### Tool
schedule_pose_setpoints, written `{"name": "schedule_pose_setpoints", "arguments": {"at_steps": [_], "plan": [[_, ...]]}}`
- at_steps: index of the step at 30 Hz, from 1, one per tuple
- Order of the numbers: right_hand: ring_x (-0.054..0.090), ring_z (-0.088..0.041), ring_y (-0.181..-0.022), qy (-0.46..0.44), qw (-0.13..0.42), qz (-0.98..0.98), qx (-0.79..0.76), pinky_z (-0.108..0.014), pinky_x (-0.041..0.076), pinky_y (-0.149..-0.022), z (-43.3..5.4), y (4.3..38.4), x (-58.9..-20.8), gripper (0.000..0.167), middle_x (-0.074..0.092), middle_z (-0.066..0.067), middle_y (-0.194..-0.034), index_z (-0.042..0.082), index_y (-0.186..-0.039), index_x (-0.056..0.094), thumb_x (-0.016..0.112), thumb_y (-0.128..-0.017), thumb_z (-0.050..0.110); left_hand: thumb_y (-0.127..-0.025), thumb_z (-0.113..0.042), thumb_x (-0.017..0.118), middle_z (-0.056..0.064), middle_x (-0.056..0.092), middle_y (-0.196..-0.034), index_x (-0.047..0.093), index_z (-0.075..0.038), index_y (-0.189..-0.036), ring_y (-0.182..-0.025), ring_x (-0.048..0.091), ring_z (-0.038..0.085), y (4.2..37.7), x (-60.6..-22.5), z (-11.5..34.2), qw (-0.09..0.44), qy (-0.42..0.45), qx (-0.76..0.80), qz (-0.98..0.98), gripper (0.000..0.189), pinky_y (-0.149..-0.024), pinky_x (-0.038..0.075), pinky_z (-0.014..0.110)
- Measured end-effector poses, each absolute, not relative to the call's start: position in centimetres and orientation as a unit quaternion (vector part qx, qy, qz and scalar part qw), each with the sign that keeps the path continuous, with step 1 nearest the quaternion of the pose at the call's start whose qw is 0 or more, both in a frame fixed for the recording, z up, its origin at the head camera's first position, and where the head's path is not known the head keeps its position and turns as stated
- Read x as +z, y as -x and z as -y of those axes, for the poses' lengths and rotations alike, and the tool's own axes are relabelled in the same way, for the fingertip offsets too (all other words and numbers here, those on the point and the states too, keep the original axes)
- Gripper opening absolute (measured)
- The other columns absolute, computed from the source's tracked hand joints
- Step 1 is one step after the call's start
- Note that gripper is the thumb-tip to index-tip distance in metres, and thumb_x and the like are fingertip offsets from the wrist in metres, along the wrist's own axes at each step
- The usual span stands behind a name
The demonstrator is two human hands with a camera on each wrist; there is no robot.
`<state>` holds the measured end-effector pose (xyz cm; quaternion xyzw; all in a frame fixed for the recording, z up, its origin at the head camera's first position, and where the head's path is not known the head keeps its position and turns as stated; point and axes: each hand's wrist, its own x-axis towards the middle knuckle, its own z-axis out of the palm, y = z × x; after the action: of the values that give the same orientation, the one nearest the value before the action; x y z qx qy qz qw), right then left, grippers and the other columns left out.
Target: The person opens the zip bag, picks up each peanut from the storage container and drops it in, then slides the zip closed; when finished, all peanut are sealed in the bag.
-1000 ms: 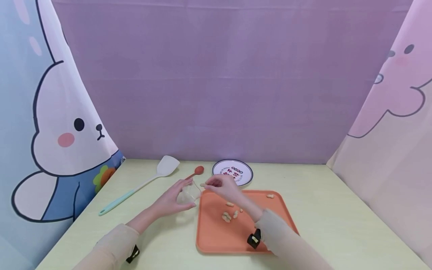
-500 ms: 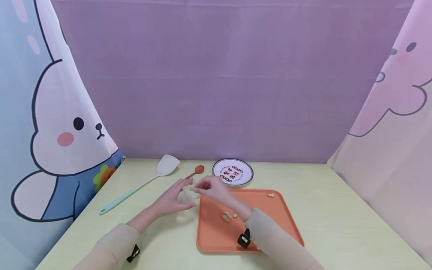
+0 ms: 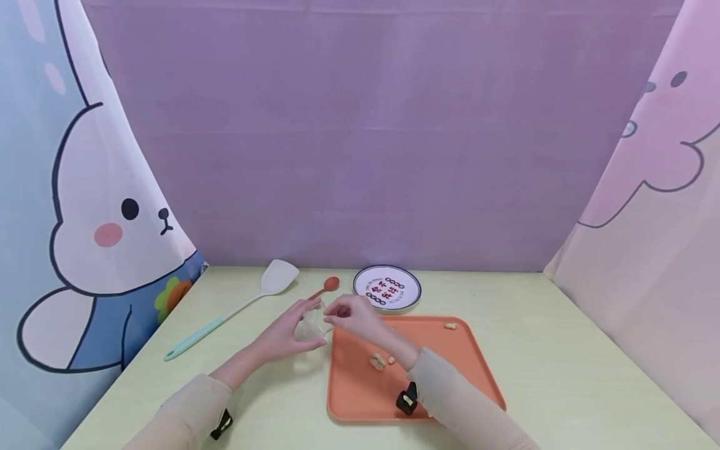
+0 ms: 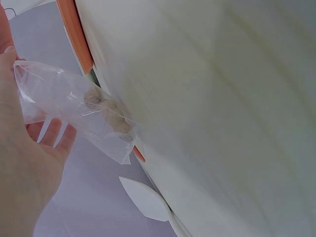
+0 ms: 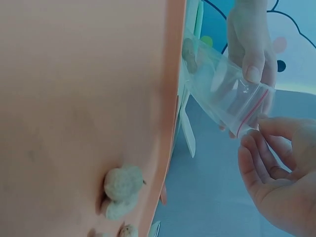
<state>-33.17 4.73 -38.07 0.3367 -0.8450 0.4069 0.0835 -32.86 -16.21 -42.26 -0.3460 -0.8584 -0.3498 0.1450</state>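
While left hand [image 3: 284, 334] curls part way round clear bag [image 3: 311, 326], right hand [image 3: 355, 315] pinches bag's lip, thumb and finger nearly together. Bag just beside back left corner of orange tray [image 3: 360, 394]. Peanuts [image 4: 116, 118] inside, down at far end from lip. More peanuts on tray, 1 near its back right corner. Round plate [image 3: 388, 287] near table's [image 3: 562, 356] back edge. Red spoon [image 3: 332, 284], white spatula [image 3: 277, 280] left of plate.
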Motion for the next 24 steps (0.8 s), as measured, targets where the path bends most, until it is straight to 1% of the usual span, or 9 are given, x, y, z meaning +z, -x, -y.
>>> {"name": "schedule_pose_setpoints", "arguments": {"at_steps": [3, 7, 11, 16, 24], "plan": [[0.059, -0.005, -0.069, -0.340, 0.084, 0.844, 0.406, -0.016, 0.050, -0.065, -5.1, 33.1, -38.0, 0.008, 0.069, -0.003, -0.080, 0.007, -0.089, 0.072, 0.071, -0.082, 0.011, -0.075, -0.037, 0.078, 0.011, 0.054, -0.126, 0.044, -0.004, -0.136, -0.116, 0.053, 0.027, 32.8, -42.2, 16.2, 0.145, 0.350, -0.355, 0.855, 0.077, -0.092, 0.049, 0.042], [0.061, -0.008, -0.071, -0.348, 0.083, 0.841, 0.406, -0.018, 0.052, -0.066, -5.9, 33.0, -37.7, 0.010, 0.069, -0.004, -0.082, 0.005, -0.090, 0.072, 0.071, -0.082, 0.009, -0.074, -0.034, 0.079, 0.009, 0.055, -0.126, 0.045, -0.003, -0.136, -0.114, 0.055, 0.026, 32.7, -42.1, 16.1, 0.146, 0.346, -0.354, 0.857, 0.077, -0.092, 0.049, 0.041], [0.063, -0.009, -0.074, -0.354, 0.080, 0.842, 0.399, -0.019, 0.053, -0.068, -7.5, 33.1, -37.2, 0.010, 0.070, -0.004, -0.084, 0.005, -0.091, 0.072, 0.071, -0.082, 0.008, -0.074, -0.036, 0.079, 0.007, 0.055, -0.125, 0.045, -0.005, -0.136, -0.113, 0.055, 0.026, 32.6, -42.0, 16.2, 0.141, 0.340, -0.349, 0.862, 0.077, -0.092, 0.049, 0.041], [0.063, -0.007, -0.077, -0.344, 0.073, 0.854, 0.382, -0.020, 0.053, -0.069, -10.6, 33.1, -36.5, 0.009, 0.070, -0.002, -0.085, 0.008, -0.092, 0.071, 0.069, -0.084, 0.010, -0.075, -0.036, 0.078, 0.006, 0.054, -0.125, 0.045, -0.006, -0.136, -0.113, 0.055, 0.028, 32.6, -42.0, 16.3, 0.139, 0.337, -0.350, 0.863, 0.076, -0.093, 0.049, 0.042], [0.063, -0.011, -0.078, -0.301, 0.096, 0.878, 0.361, -0.023, 0.053, -0.070, -16.6, 33.3, -36.0, 0.010, 0.070, -0.006, -0.086, 0.005, -0.093, 0.071, 0.066, -0.086, 0.009, -0.074, -0.034, 0.079, 0.005, 0.054, -0.124, 0.046, -0.006, -0.135, -0.111, 0.055, 0.028, 32.7, -42.2, 16.4, 0.141, 0.340, -0.350, 0.861, 0.075, -0.094, 0.049, 0.040]]}}
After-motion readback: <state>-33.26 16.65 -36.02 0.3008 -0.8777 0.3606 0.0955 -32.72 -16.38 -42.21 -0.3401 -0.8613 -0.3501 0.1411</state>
